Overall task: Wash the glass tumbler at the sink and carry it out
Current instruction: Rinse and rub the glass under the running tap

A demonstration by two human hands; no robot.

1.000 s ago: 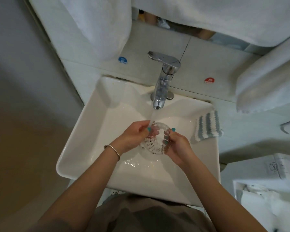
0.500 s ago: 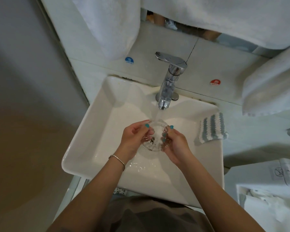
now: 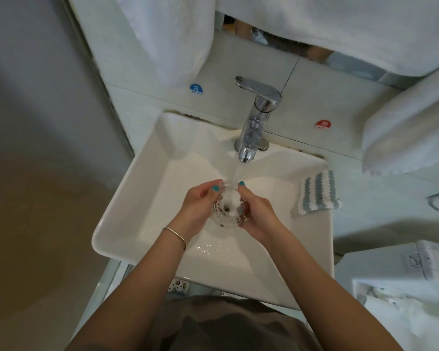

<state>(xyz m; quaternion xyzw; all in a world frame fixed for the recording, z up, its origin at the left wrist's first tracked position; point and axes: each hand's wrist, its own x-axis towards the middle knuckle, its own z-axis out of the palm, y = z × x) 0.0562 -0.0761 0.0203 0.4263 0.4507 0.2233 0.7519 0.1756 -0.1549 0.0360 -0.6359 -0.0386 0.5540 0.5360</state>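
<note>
The clear, patterned glass tumbler [image 3: 229,206] is held upright over the middle of the white square sink [image 3: 127,214], its mouth facing up. Water runs from the chrome faucet [image 3: 254,122] straight into it and foams white inside. My left hand [image 3: 200,206] grips the tumbler's left side, and my right hand [image 3: 257,214] grips its right side. Both thumbs rest on the far rim. The fingers hide most of the tumbler's wall.
A grey-and-white striped cloth [image 3: 317,192] lies on the sink's right rim. White towels [image 3: 178,34] hang above the tiled wall and at the right [image 3: 408,133]. A white bin with tissue [image 3: 401,307] stands at the lower right. A grey wall closes the left side.
The tumbler has turned from tilted toward me to upright under the stream, and it now fills with foaming water. Both hands keep their hold.
</note>
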